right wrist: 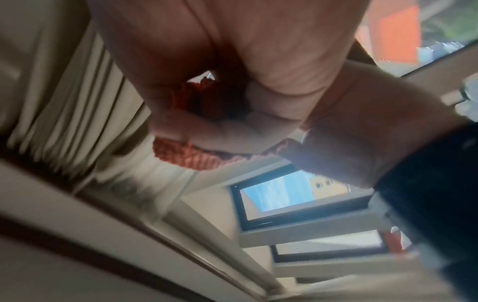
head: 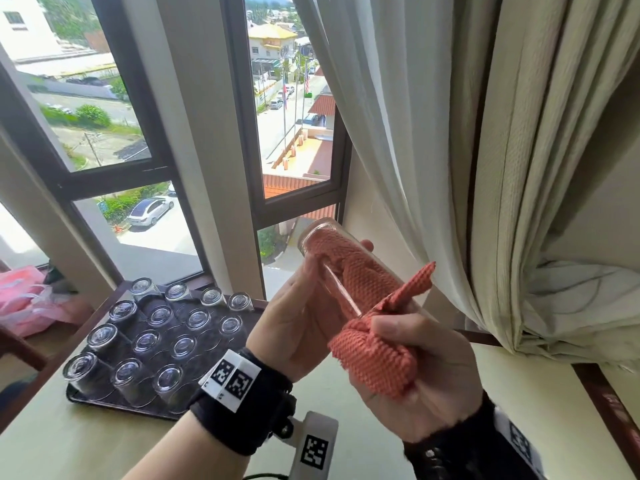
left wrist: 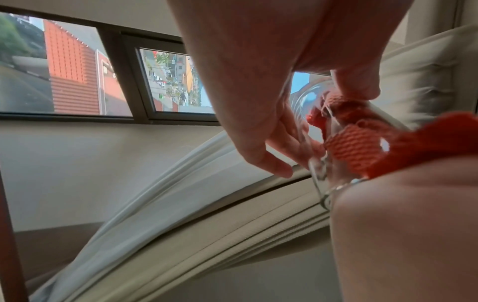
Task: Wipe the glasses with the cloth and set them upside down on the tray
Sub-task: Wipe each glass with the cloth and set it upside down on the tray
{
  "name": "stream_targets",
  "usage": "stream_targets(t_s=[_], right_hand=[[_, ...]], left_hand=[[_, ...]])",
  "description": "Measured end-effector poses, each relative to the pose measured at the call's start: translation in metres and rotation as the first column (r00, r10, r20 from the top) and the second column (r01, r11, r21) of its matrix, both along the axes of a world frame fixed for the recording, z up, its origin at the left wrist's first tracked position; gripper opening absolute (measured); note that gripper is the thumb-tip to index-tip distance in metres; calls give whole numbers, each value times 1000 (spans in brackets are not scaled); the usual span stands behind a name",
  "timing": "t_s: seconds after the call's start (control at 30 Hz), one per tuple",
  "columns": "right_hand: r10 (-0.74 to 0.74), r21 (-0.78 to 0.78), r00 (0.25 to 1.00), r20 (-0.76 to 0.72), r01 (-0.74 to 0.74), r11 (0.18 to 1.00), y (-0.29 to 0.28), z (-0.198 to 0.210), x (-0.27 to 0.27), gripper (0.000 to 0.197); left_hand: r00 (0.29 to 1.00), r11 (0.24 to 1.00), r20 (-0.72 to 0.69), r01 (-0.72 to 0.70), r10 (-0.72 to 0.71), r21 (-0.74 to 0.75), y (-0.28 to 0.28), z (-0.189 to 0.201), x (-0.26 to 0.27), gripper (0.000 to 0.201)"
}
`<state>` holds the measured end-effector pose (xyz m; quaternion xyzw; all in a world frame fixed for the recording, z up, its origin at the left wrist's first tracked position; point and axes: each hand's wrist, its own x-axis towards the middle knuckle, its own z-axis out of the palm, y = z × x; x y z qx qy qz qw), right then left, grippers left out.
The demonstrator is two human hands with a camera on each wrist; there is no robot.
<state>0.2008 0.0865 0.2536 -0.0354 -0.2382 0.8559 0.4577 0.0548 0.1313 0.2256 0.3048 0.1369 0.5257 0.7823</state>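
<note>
A clear glass (head: 341, 268) is held in the air above the pale table (head: 86, 441), tilted, with its base pointing far and left towards the window (head: 284, 109) and its mouth towards the near right. It is gripped by the left hand (head: 294, 323), whose fingers are curled round its side; in the left wrist view those fingers (left wrist: 274, 147) are seen wrapped against the glass wall. An orange cloth (head: 374, 355) is stuffed deep into the glass, nearly to its base, while the rest is bunched outside the mouth. This bunched part is clutched by the right hand (head: 426, 368), closed round it at the glass's mouth; one corner of the cloth sticks up to the right. The right wrist view is blurred, though orange fabric can be made out under the curled fingers (right wrist: 207, 130). On the left of the table lies a dark tray (head: 114, 403), on which many glasses (head: 145, 344) are set upside down in rows, close together. A pink bag (head: 27, 299) is seen at the far left, and pale curtains (head: 485, 168) hang on the right beside the window.
</note>
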Motion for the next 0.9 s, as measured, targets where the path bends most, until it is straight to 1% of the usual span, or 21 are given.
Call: stream_targets(t_s=[0.07, 0.1, 0.13, 0.2, 0.23, 0.27, 0.33, 0.37, 0.4, 0.43, 0.47, 0.5, 0.53, 0.6, 0.67, 0.7, 0.73, 0.77, 0.8, 0.83, 0.9], right_hand=[[-146, 142, 914, 379, 98, 985, -1, 4, -1, 41], [-284, 317, 741, 608, 101, 943, -2, 6, 1, 31], [-472, 533, 487, 735, 17, 846, -1, 7, 2, 32], [-795, 711, -69, 603, -405, 575, 5, -1, 7, 79], [-864, 656, -245, 440, -569, 496, 8, -5, 9, 100], [-894, 639, -307, 327, -625, 448, 9, -9, 9, 109], [-930, 709, -239, 281, -601, 369, 9, -14, 9, 114], [-929, 772, -117, 350, -526, 357, 8, -16, 8, 114], [-863, 812, 54, 503, -371, 450, 7, -17, 10, 110], [-692, 755, 314, 651, -166, 635, 5, -15, 11, 101], [-447, 568, 594, 668, -20, 823, 3, -11, 12, 88], [-211, 314, 812, 543, 37, 949, 1, -7, 11, 76], [-80, 106, 931, 355, 45, 993, -1, -6, 12, 71], [-62, -58, 985, 163, 72, 996, -4, -6, 12, 64], [-160, 110, 898, 410, 125, 986, -5, -3, 7, 57], [-310, 335, 733, 606, 119, 935, -5, -4, 4, 56], [-527, 586, 462, 713, 19, 810, -3, -6, 4, 63], [-744, 755, 139, 654, -193, 627, -1, -10, 6, 81], [-881, 778, -126, 456, -424, 463, 1, -15, 10, 99], [-923, 727, -262, 281, -570, 383, 2, -16, 13, 109], [-925, 701, -309, 222, -608, 371, 1, -16, 11, 114]], left_hand=[[1000, 1000, -29, -9, 9, 4, 0, 0, 2, 79], [998, 999, -54, -35, 35, -5, 1, -1, 1, 83], [994, 997, -84, -75, 74, -2, 2, -3, 1, 82], [969, 988, -193, -149, 154, 43, 5, -8, -1, 66], [947, 982, -262, -172, 185, 71, 6, -8, -2, 56], [927, 978, -315, -185, 205, 92, 8, -9, -2, 48], [916, 976, -336, -193, 217, 104, 7, -7, -2, 42], [926, 977, -313, -189, 212, 103, 5, -5, -2, 42], [942, 979, -272, -179, 198, 93, 3, -4, -2, 45], [959, 983, -221, -163, 177, 81, 1, -4, -2, 50], [973, 987, -174, -140, 151, 74, 0, -4, -1, 56], [981, 990, -142, -118, 128, 75, -1, -3, -1, 60], [986, 992, -123, -99, 108, 80, -2, -2, 0, 63], [989, 993, -114, -81, 90, 84, -4, 1, 2, 65], [987, 993, -124, -100, 106, 56, -6, 4, 4, 65], [981, 992, -145, -122, 126, 39, -7, 6, 4, 62], [973, 989, -177, -145, 148, 30, -8, 8, 4, 59], [958, 984, -228, -172, 176, 36, -8, 8, 4, 56], [932, 978, -299, -199, 206, 55, -8, 8, 4, 53], [895, 970, -376, -228, 241, 80, -8, 9, 4, 54], [839, 955, -458, -272, 294, 114, -8, 10, 6, 62]])
